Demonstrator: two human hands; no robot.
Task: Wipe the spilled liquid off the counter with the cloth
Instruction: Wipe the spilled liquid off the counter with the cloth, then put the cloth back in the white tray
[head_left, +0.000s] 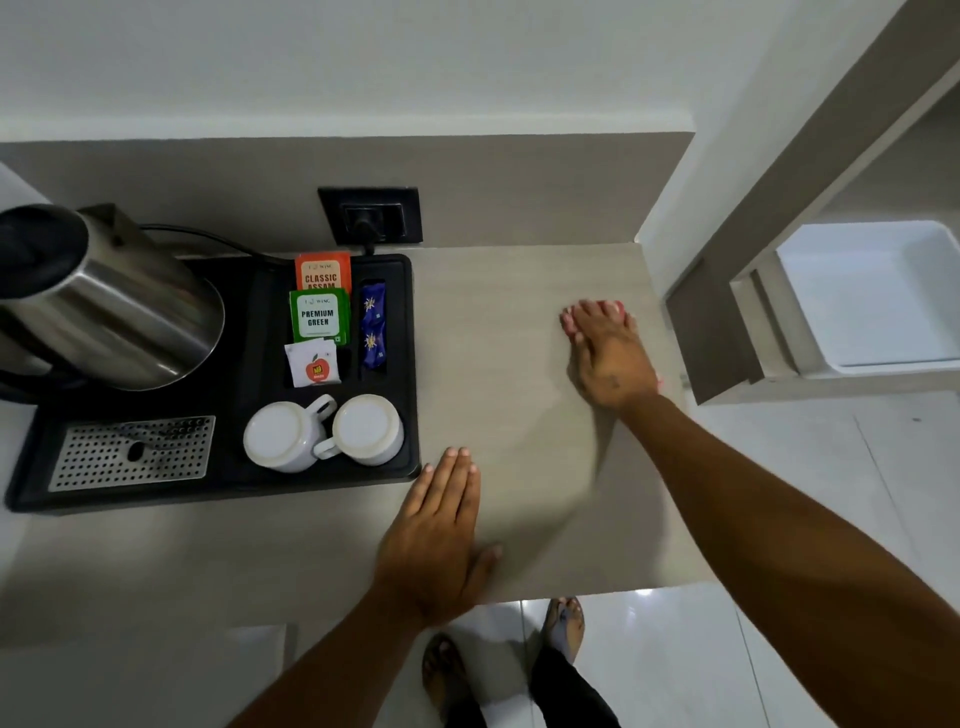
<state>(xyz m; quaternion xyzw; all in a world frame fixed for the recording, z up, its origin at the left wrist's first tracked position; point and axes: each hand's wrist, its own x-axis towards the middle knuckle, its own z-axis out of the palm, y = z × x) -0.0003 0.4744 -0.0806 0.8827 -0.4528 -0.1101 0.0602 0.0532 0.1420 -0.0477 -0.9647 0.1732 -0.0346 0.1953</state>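
The right hand (610, 358) lay flat, fingers together, pressing a pink cloth (626, 314) onto the worktop (519, 364) near its far right edge; only slivers of cloth showed around the fingers. The left hand (436, 535) rested palm down and spread on the near worktop, holding nothing, just beside the black tray (410, 364) carrying two upturned cups (322, 431) and a kettle (104, 296)

tray (405, 364) left on counter (519, 364) (kettle (104, 301), cups (322, 434) inside)

White wall (363, 62), glossy tiled floor (779, 493)
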